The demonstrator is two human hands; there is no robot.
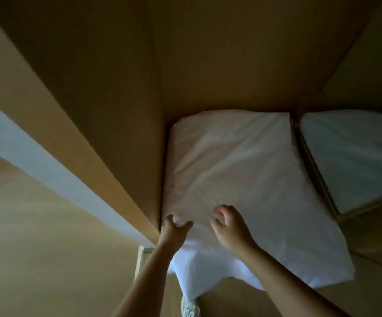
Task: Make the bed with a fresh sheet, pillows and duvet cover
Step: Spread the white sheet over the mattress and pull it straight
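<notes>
A white pillow point(238, 170) lies in a wooden cupboard compartment point(208, 65), its near end hanging out over the front edge. My left hand point(174, 232) grips the pillow's near left corner between thumb and fingers, close to the compartment's left wall. My right hand point(230, 227) sits a little to the right on the pillow's near end, its fingers curled into the cloth with the thumb below them. Both forearms reach up from the bottom of the view.
A second white bundle of bedding point(357, 156) fills the neighbouring compartment on the right, behind a wooden divider point(309, 161). A wooden panel point(82, 110) runs along the left, with a white wall strip point(36, 156) beside it. A shoe point(190, 310) shows at the bottom.
</notes>
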